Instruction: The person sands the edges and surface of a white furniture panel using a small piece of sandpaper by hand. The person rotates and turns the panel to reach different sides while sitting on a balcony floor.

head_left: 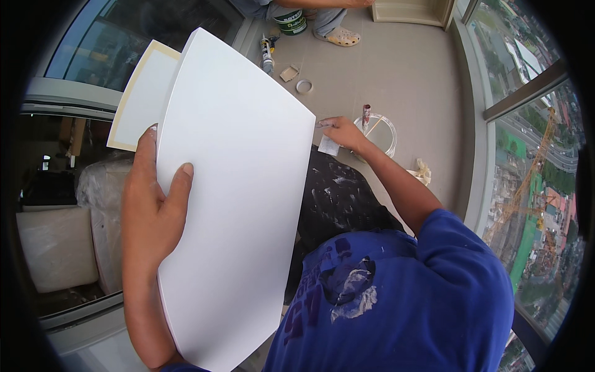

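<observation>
Left hand (152, 204) clamped on your white panel (238, 198), thumb on its face, fingers at its left edge, panel left of your dark trousers (341, 195), your right hand (344, 133) half curled by panel's right corner, small pale sheet (328, 146) against it, can't tell if gripped

A tape roll (304, 92) lies on the floor (347, 80) near a caulk tube (267, 60); beyond, a green tub (291, 23) stands beside a person's clog (342, 37); outside the window (525, 93) rises a yellow crane (537, 160)
</observation>
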`<state>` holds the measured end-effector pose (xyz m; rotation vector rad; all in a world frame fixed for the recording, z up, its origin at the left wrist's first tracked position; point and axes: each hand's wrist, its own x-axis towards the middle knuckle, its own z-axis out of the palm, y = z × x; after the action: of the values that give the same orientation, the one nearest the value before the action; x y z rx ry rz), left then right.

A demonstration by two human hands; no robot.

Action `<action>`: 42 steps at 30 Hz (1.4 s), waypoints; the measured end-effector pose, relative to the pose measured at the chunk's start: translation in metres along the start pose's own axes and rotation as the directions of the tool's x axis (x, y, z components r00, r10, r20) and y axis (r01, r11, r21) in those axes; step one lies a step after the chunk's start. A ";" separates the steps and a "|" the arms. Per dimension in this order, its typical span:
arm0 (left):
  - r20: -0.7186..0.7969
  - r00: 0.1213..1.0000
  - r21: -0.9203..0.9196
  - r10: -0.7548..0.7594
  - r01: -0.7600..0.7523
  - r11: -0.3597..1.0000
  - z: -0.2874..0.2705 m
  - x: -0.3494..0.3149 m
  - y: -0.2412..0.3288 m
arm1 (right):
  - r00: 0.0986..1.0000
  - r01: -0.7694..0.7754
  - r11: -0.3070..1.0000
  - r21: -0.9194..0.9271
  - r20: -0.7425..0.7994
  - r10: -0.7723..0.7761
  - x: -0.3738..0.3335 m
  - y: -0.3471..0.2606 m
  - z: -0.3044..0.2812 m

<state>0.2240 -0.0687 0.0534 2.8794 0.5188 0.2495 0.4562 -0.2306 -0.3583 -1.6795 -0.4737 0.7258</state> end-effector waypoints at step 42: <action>0.210 0.976 0.033 0.059 -0.068 0.997 -0.025 0.009 -0.007 | 0.197 0.950 0.160 -0.268 0.117 -0.973 -0.080 -0.322 0.001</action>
<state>0.2251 -0.0551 0.0768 2.9176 0.3980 -0.0551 0.4207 -0.2083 -0.0293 -1.2207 -1.4918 -0.4551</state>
